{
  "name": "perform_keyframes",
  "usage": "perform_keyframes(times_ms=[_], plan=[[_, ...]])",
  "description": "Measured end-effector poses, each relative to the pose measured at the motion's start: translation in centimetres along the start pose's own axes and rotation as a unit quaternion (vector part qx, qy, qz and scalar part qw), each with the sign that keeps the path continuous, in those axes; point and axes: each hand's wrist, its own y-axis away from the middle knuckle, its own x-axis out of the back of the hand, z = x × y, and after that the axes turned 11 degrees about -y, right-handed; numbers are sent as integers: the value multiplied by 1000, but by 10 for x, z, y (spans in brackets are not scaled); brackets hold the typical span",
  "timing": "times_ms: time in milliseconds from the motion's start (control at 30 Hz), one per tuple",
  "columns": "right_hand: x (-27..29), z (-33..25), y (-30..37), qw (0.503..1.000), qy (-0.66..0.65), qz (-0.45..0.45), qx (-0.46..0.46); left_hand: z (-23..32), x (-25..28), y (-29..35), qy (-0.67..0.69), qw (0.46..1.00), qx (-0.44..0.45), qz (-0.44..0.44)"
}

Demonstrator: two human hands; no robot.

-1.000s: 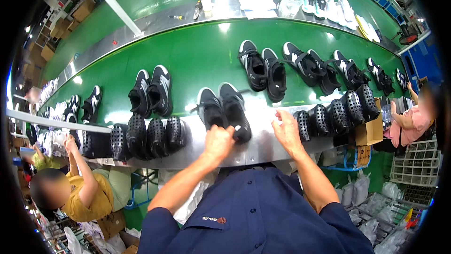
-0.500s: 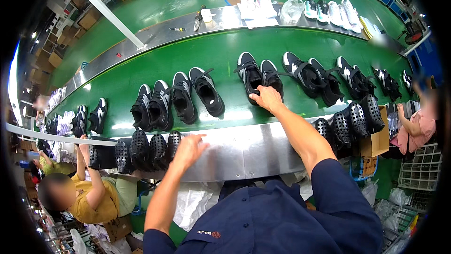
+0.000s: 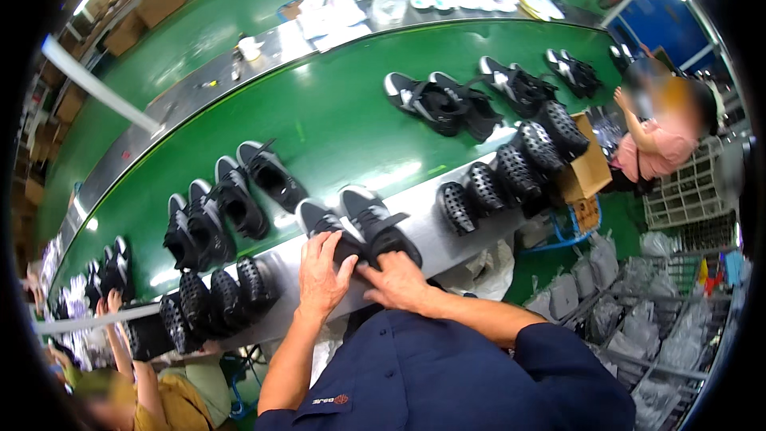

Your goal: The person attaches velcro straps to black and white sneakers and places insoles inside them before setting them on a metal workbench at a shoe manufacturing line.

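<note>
A pair of black sneakers with grey toe caps rests at the near metal edge in front of me, toes pointing away. My left hand lies over the opening of the left sneaker, fingers on its collar and thumb toward the other shoe. My right hand grips the heel end of the right sneaker, its fingertips partly hidden in the opening. A strap or lace sticks out to the right of that shoe. The heels of both sneakers are largely covered by my hands.
Black studded shoe-shaped forms stand at my left, and more studded forms at my right by a cardboard box. Other black sneakers line the green belt. Co-workers sit at left and right.
The pair of sneakers has come off the green belt to the near metal edge. My left hand has moved from free air onto the left shoe. The view has turned to the right.
</note>
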Motion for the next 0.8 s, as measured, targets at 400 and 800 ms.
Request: perform_keyframes(times_ms=[400,800], plan=[[249,138,109,813,294,369,-340,43,-50,-20,-184,978,-66,-78],[272,148,95,810,386,227,-380,35,-71,-4,-77,992,-81,53]])
